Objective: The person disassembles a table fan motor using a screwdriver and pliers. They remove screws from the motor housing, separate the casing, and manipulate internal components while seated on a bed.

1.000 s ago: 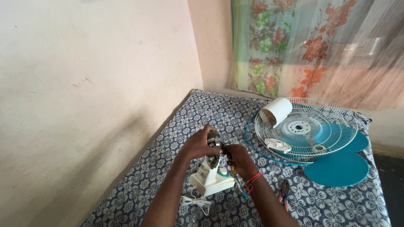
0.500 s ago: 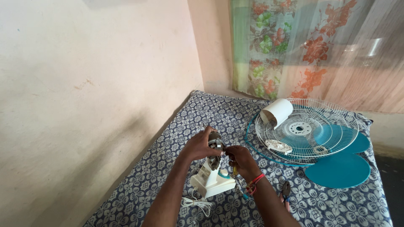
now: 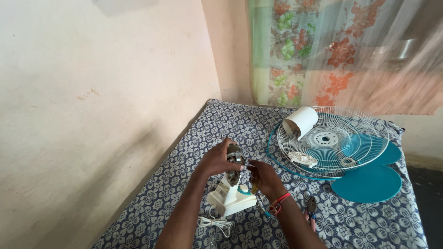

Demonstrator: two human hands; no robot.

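My left hand [image 3: 217, 159] grips the bare metal fan motor [image 3: 235, 153] at the top of a white fan stand [image 3: 229, 196] that rests on the patterned bedsheet. Opposite it, my right hand [image 3: 262, 177] is closed around a thin tool with a dark yellowish handle [image 3: 254, 183], its tip held against the motor. A red band circles the right wrist. A coiled white power cord [image 3: 216, 223] lies in front of the stand's base.
A white wire fan guard [image 3: 344, 143] lies to the right over teal fan blades [image 3: 367, 183], with a white motor cover [image 3: 301, 121] on its rim. Pliers [image 3: 311, 210] lie by my right forearm. A wall runs along the left; a flowered curtain hangs behind.
Both hands stay on the motor with only slight shifts. The view has drifted a little.
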